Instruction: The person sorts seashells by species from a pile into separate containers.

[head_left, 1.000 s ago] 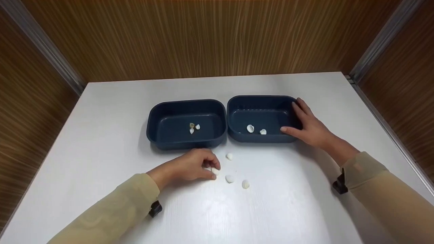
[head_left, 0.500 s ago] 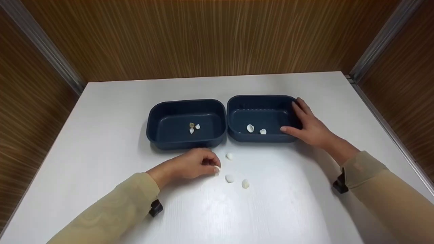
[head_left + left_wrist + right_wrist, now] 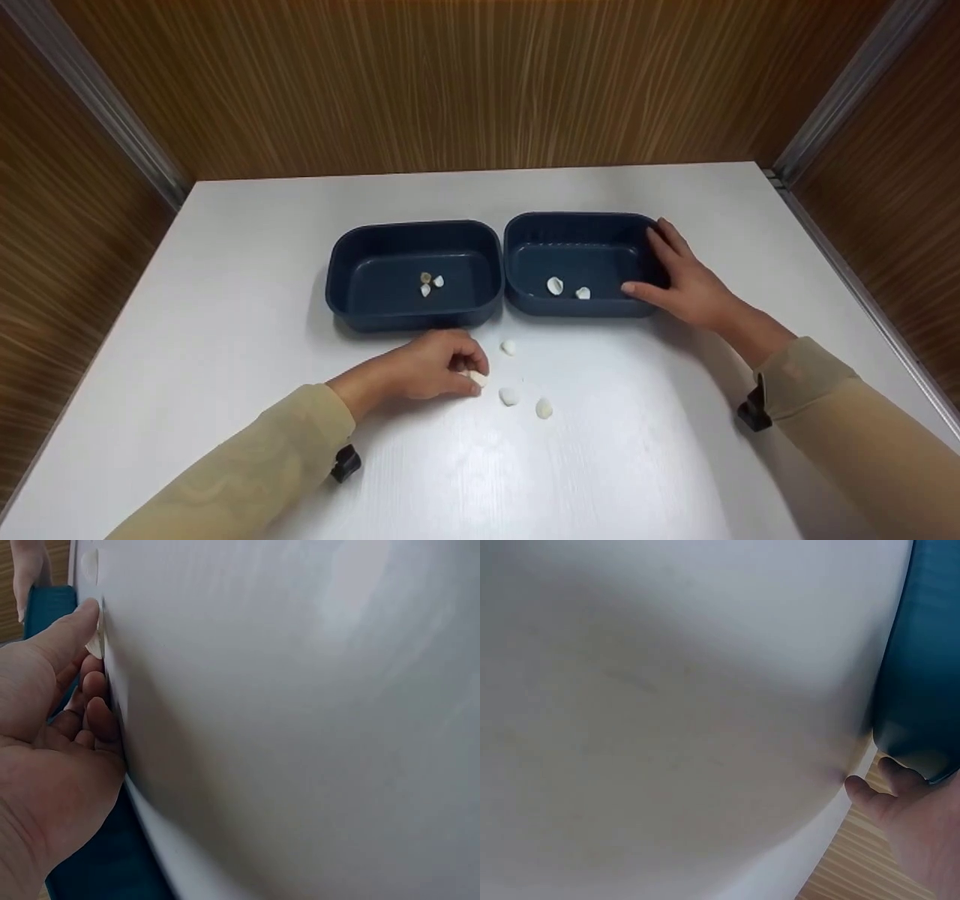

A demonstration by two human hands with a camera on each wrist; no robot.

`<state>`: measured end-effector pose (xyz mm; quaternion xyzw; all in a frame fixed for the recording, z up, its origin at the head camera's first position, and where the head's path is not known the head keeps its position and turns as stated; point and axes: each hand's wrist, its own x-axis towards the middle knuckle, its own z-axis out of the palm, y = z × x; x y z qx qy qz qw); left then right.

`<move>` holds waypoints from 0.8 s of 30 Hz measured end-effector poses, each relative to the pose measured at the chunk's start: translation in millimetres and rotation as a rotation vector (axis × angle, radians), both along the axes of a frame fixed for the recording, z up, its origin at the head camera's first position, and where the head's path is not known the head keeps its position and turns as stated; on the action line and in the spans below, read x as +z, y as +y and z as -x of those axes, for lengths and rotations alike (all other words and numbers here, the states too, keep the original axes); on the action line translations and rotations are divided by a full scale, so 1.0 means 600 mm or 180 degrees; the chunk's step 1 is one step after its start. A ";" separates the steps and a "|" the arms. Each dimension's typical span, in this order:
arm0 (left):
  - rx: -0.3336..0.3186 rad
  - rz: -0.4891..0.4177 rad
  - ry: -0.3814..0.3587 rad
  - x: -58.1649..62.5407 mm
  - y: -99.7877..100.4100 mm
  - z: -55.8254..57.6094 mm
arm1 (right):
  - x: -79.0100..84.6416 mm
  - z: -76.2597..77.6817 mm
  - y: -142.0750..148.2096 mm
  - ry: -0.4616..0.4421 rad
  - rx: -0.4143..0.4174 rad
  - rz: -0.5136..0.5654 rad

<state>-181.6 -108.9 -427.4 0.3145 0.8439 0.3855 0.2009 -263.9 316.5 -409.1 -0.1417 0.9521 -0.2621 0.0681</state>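
Note:
My left hand (image 3: 435, 365) is low over the white table, just in front of the left dark blue bin (image 3: 397, 321). Its thumb and fingers pinch a small white seashell (image 3: 478, 379), partly hidden by the fingertips; in the left wrist view the shell (image 3: 95, 645) peeks out beside the thumb. My right hand (image 3: 690, 281) rests on the right end of the right dark blue bin (image 3: 562, 306), thumb across the front rim and fingers along the end rim. Near my left hand lie three white shells, a small one (image 3: 508, 347), a rounder one (image 3: 509, 396) and a yellowish one (image 3: 544, 408).
Inside the left bin are two white shells and a brownish shell (image 3: 425, 277). Two hollow white shells, one of them a cupped shell (image 3: 555, 286), lie in the right bin. The bins stand side by side. Wood-grain panels (image 3: 480, 90) border the table (image 3: 637, 465) behind and at both sides.
The pinched shell has shifted and turned slightly between my left fingers, while that hand stays in place. My right hand, the bins and the other shells have not moved.

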 end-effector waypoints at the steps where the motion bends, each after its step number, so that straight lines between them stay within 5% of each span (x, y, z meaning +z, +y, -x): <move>1: 0.0000 0.0017 0.0011 0.001 0.001 0.000 | 0.000 0.000 0.000 0.0002 -0.0001 0.0003; 24: 0.0056 -0.0020 0.0166 -0.007 0.005 -0.001 | 0.001 0.002 -0.001 -0.0070 -0.0016 0.0031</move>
